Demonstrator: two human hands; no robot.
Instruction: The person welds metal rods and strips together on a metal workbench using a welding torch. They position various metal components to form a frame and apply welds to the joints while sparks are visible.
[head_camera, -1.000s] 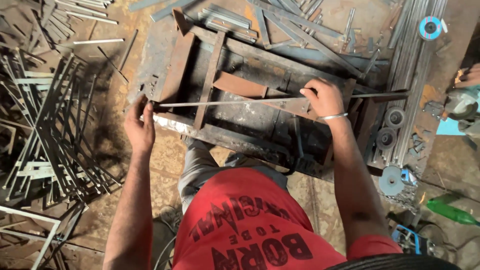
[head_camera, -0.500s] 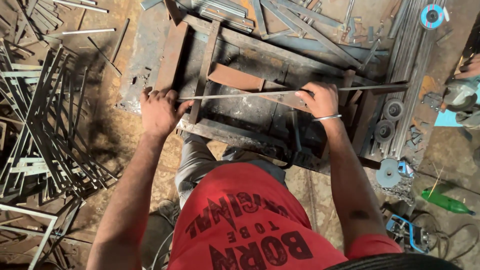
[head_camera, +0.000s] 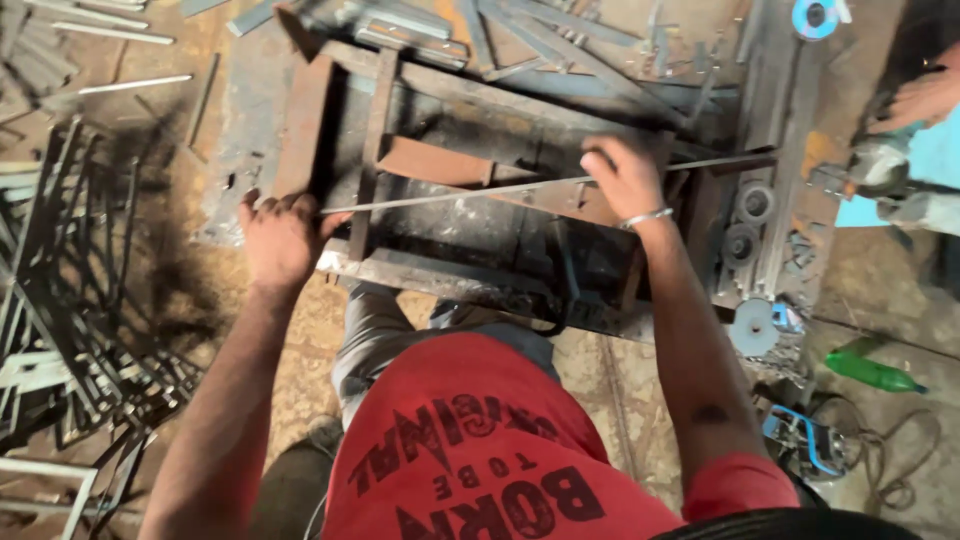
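A long thin metal rod (head_camera: 470, 193) lies across a rusty steel frame jig (head_camera: 390, 268) on the floor. My left hand (head_camera: 282, 235) grips the rod's left end at the frame's left side. My right hand (head_camera: 625, 178), with a silver bangle on the wrist, is closed around the rod further right. The rod's far right end reaches past the frame to a stack of grey metal bars (head_camera: 780, 120). My red shirt and grey trousers fill the lower middle of the head view.
Welded metal frames (head_camera: 70, 300) are piled at the left. Grinding discs (head_camera: 752, 327), round rollers (head_camera: 752, 203), a green bottle (head_camera: 872, 371) and a blue tool with cable (head_camera: 805, 440) lie at the right. Another person's hand (head_camera: 925, 98) works at the upper right.
My left hand has slid right along the rod and upward toward the frame's left edge. The view has tilted closer; my right hand keeps its hold.
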